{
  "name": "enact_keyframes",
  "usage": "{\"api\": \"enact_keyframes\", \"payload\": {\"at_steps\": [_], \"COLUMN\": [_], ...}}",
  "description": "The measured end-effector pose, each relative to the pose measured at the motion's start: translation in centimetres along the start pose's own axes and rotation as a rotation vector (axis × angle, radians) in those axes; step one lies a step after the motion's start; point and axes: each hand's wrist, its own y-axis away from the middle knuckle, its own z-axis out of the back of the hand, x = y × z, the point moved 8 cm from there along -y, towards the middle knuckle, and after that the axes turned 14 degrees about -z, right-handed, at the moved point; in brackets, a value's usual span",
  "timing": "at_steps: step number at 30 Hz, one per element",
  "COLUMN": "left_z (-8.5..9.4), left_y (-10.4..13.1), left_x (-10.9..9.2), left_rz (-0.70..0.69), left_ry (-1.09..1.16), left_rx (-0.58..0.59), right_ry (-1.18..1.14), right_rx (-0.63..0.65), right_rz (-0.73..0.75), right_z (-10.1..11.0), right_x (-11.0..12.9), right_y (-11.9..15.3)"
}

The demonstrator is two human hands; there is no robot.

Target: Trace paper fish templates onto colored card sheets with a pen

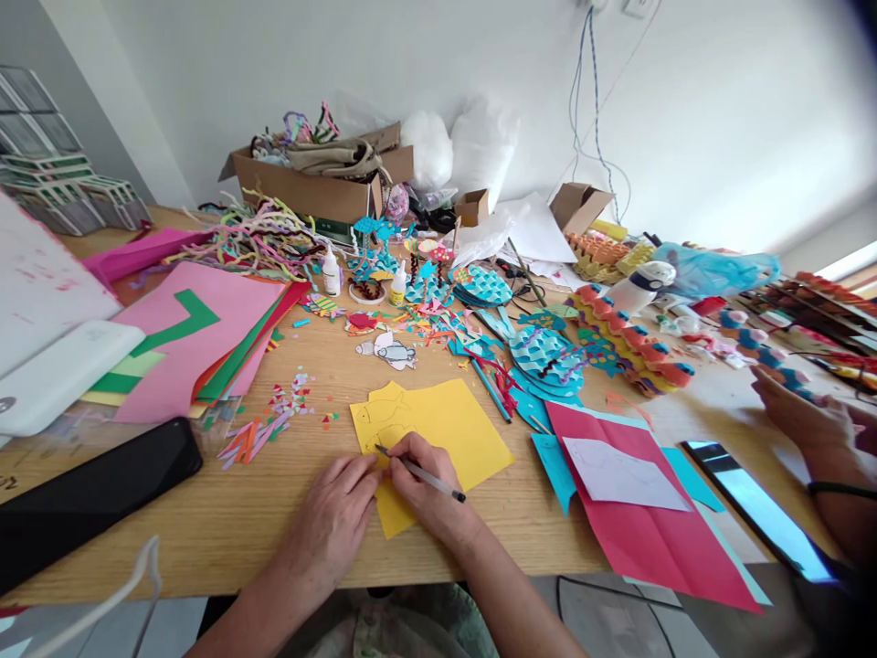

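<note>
On the wooden table in front of me lies a yellow sheet of paper with fish outlines drawn on its upper left part. My right hand is closed round a pen, whose tip touches the sheet at one of the outlines. My left hand rests flat at the sheet's left edge, fingers slightly apart and holding nothing. Just beyond the sheet are white paper fish cutouts with drawn lines. Small coloured paper scraps are scattered to the left.
Left: coloured paper stack, black phone. Behind: glue bottles, pipe cleaners, cardboard box. Right: blue woven fish, red sheet, lit phone and another person's hands.
</note>
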Motion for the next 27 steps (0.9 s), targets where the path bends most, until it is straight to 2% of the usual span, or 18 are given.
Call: {"api": "enact_keyframes", "payload": {"at_steps": [15, 27], "left_z": [-0.47, 0.01], "left_y": [0.27, 0.05], "left_x": [0.33, 0.14], "left_rz": [0.027, 0.022], "left_ry": [0.036, 0.03], "left_rx": [0.016, -0.013], "right_ry": [0.017, 0.023], "right_rx": [-0.01, -0.022], "right_rz": [0.001, 0.002], "right_z": [0.0, 0.12], "right_x": [-0.18, 0.04], "right_y": [-0.04, -0.02]}}
